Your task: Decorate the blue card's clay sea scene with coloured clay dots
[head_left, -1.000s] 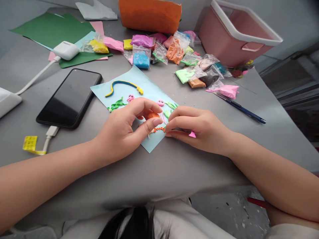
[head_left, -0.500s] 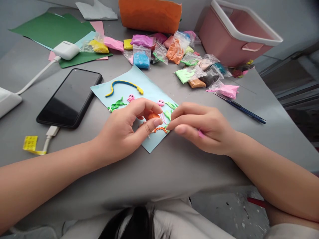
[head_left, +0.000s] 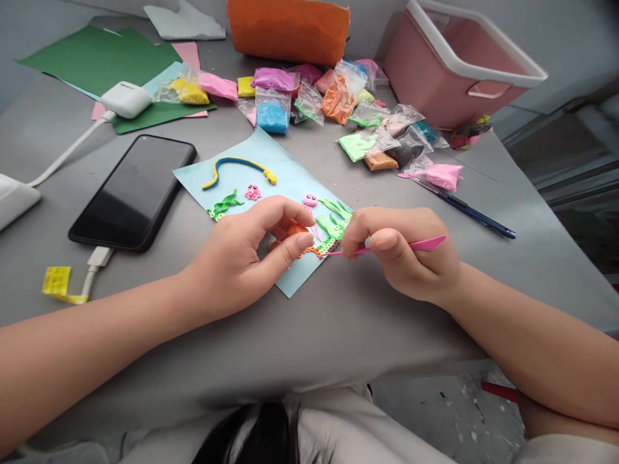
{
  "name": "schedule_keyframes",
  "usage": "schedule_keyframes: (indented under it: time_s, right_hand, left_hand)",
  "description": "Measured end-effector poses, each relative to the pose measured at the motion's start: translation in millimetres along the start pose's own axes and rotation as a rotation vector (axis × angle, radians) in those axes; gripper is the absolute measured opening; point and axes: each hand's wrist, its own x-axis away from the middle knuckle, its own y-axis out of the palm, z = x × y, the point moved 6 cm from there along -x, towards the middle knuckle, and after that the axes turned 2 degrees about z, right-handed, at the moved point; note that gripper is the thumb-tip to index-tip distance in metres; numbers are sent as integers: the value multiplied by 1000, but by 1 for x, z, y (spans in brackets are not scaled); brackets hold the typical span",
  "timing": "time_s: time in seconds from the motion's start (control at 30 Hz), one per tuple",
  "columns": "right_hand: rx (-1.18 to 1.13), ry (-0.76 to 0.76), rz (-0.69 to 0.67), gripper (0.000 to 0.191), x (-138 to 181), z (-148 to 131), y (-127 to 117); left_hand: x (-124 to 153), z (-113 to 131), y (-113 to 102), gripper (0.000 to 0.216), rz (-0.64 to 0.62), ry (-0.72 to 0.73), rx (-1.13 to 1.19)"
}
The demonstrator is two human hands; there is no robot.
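A light blue card (head_left: 285, 177) lies on the grey table (head_left: 338, 322) with small clay figures on it: a blue-and-yellow strip, green weeds, pink creatures and an orange piece (head_left: 296, 229). My left hand (head_left: 242, 254) rests on the card, thumb and forefinger curled around the orange piece. My right hand (head_left: 406, 254) grips a thin pink modelling tool (head_left: 425, 244), whose tip touches the orange beaded edge near the green weeds.
A black phone (head_left: 133, 190) on a charging cable lies at left, beside a white earbud case (head_left: 126, 98) on green paper. Several bags of coloured clay (head_left: 338, 103) sit behind the card. A pink bin (head_left: 454, 64), an orange pouch (head_left: 290, 26) and a dark pen (head_left: 476, 216) are at the back and right.
My right hand has lifted and turned, bringing the pink tool into view with its tip at the clay edge. The left hand has stayed on the orange piece.
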Motion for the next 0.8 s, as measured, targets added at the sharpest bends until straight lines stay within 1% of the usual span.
schedule_keyframes:
  time_s: [0.07, 0.17, 0.3, 0.63, 0.8]
  right_hand:
    - [3, 17, -6, 55, 0, 1, -1]
    - [-3, 1, 23, 53, 0, 1, -2]
    - [16, -10, 15, 53, 2, 3, 2]
    - [19, -36, 27, 49, 3, 6, 3]
    - [59, -17, 13, 53, 3, 7, 4]
  left_hand:
    - [0, 0, 0, 14, 3, -5, 1]
    - [0, -1, 0, 15, 1, -16, -4]
    - [1, 0, 0, 16, 1, -13, -10]
    - [0, 1, 0, 15, 1, -10, -16]
    - [0, 2, 0, 16, 3, -4, -7]
